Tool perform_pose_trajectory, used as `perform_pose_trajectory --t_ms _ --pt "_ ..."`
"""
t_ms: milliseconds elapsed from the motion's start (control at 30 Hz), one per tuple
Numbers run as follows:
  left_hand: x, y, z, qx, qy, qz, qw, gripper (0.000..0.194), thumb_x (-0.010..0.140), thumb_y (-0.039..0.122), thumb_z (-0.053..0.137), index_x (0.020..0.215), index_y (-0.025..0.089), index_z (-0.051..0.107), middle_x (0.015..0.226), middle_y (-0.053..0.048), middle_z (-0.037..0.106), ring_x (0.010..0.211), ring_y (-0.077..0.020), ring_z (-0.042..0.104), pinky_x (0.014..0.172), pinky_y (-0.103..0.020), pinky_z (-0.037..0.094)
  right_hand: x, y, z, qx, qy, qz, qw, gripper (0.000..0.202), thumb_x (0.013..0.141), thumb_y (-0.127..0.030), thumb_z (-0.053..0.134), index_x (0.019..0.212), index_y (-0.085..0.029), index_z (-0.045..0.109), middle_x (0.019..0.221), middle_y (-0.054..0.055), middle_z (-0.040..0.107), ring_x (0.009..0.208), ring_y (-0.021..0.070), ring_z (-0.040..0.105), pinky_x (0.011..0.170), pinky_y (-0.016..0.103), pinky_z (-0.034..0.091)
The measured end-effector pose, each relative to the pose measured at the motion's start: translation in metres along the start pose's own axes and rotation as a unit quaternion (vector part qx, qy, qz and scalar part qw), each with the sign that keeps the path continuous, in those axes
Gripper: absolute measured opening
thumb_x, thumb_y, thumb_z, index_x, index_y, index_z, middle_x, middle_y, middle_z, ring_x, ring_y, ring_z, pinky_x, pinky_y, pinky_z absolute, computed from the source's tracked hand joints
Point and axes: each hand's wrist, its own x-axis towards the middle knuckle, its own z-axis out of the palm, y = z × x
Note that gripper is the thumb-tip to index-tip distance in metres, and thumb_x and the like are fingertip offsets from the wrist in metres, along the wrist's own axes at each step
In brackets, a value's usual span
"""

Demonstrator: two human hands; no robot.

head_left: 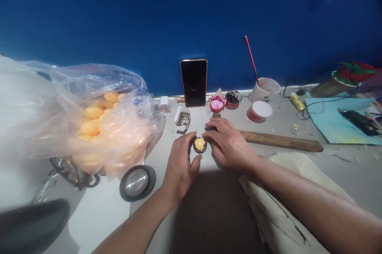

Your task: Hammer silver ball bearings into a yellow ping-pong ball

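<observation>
A small round piece with a yellow centre and a dark, scalloped rim (199,144) lies on the grey table between my hands. My left hand (182,162) rests just left of it, thumb and fingers apart and curved around that side. On the other side, my right hand (228,142) lies palm down over the table, its fingers spread toward the piece. Behind that hand a hammer lies on its side, its wooden handle (280,141) running right and its small dark head (216,115) by my fingertips. An opened little box of shiny tacks (183,121) stands behind my left hand.
A plastic bag of yellow-orange oval pieces (92,128) fills the left, beside a round metal-centred object (137,182). A phone (193,83) leans on the blue wall. Paint pots (217,103), a cup with a brush (264,89) and cloth (298,206) are to the right.
</observation>
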Motion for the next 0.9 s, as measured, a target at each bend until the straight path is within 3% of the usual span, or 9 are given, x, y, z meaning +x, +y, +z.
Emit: perform_pose_trajectory --t_ms 233,300,433,567,667,900 --pt "0.002 0.003 -0.002 0.001 0.006 0.013 1.000 0.036 0.090 0.018 0.066 0.126 0.022 0.059 0.122 -0.010 0.066 0.115 -0.0275 0.060 0.103 -0.044 0.047 -0.001 -0.003 0.000 -0.019 -0.032 -0.009 0.999 0.021 0.090 -0.022 0.065 0.108 -0.018 0.075 0.130 0.018 0.062 0.138 0.0398 0.046 0.109 0.062 0.045" --pt "0.002 0.007 -0.005 -0.038 0.010 -0.024 0.999 0.032 0.092 0.023 0.066 0.124 0.023 0.061 0.120 -0.009 0.068 0.112 -0.0269 0.062 0.102 -0.043 0.047 -0.001 -0.002 0.000 -0.017 -0.026 -0.009 0.999 0.019 0.090 -0.022 0.066 0.107 -0.018 0.075 0.128 0.018 0.063 0.138 0.0394 0.046 0.109 0.063 0.046" --pt "0.003 0.017 -0.011 -0.149 0.006 -0.133 0.980 0.042 0.095 0.040 0.067 0.132 0.022 0.059 0.126 -0.010 0.069 0.113 -0.0256 0.065 0.103 -0.039 0.047 -0.002 -0.002 0.001 -0.019 -0.017 -0.003 1.000 0.022 0.089 -0.021 0.067 0.109 -0.017 0.074 0.129 0.019 0.063 0.137 0.0396 0.047 0.109 0.063 0.046" --pt "0.006 0.026 -0.016 -0.210 0.010 -0.189 0.959 0.049 0.097 0.050 0.061 0.136 0.021 0.056 0.122 -0.009 0.071 0.110 -0.0237 0.068 0.099 -0.036 0.050 -0.001 -0.003 0.001 -0.016 -0.012 -0.002 1.000 0.022 0.089 -0.024 0.069 0.109 -0.015 0.074 0.129 0.019 0.064 0.137 0.0398 0.048 0.111 0.062 0.045" --pt "0.007 0.029 -0.019 -0.215 0.014 -0.190 0.958 0.049 0.100 0.053 0.054 0.138 0.020 0.055 0.114 -0.008 0.073 0.100 -0.0215 0.070 0.092 -0.033 0.053 -0.001 -0.004 0.000 -0.005 -0.001 -0.006 1.000 0.021 0.092 -0.034 0.070 0.102 -0.015 0.074 0.127 0.018 0.065 0.137 0.0393 0.049 0.113 0.059 0.045" --pt "0.008 0.027 -0.020 -0.159 -0.006 -0.139 0.977 0.043 0.104 0.051 0.042 0.116 0.018 0.067 0.106 -0.008 0.074 0.097 -0.0214 0.068 0.088 -0.032 0.052 -0.001 -0.004 0.001 0.009 0.027 -0.024 0.999 0.030 0.094 -0.046 0.070 0.098 -0.016 0.073 0.121 0.017 0.069 0.133 0.0381 0.054 0.109 0.057 0.048"
